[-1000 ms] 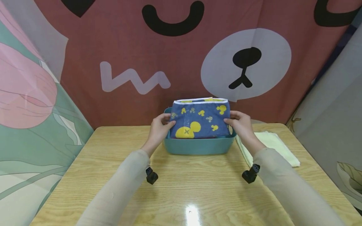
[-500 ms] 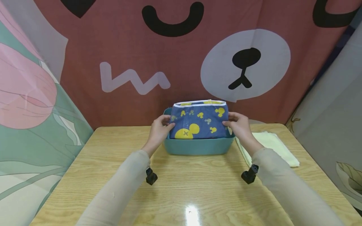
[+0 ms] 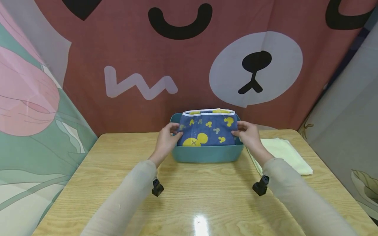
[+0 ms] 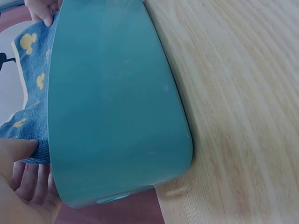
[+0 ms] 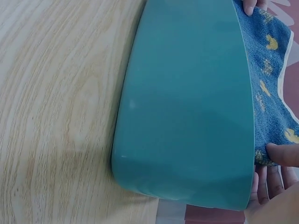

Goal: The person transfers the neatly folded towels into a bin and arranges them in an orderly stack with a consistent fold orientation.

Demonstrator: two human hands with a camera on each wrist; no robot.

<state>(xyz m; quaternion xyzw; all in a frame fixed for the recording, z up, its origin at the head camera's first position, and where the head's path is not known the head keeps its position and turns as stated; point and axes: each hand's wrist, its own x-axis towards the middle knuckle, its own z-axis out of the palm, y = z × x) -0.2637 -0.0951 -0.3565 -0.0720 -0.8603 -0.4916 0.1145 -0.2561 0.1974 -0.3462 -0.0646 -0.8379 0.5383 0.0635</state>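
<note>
A folded blue towel (image 3: 211, 131) with yellow mouse-head shapes and white edging stands upright, its lower part inside a teal bin (image 3: 206, 154). My left hand (image 3: 166, 139) pinches the towel's left side, thumb in front and fingers behind. On the opposite side my right hand (image 3: 251, 136) pinches it the same way. In the left wrist view the thumb of the left hand (image 4: 23, 182) presses the terry cloth right at the bin's rim. The right wrist view shows the right hand (image 5: 275, 182) at the other end of the rim. The towel's bottom is hidden behind the bin's front wall.
A folded pale yellow cloth (image 3: 284, 155) lies on the wooden table (image 3: 183, 193), right of the bin and partly behind the right forearm. A reddish curtain with a bear print (image 3: 133, 108) hangs directly behind the table. Patterned fabric flanks both sides.
Both hands have lowered the blue towel deeper into the bin. Its top edge now sits lower and opens wider toward me. The yellow cloth stays put.
</note>
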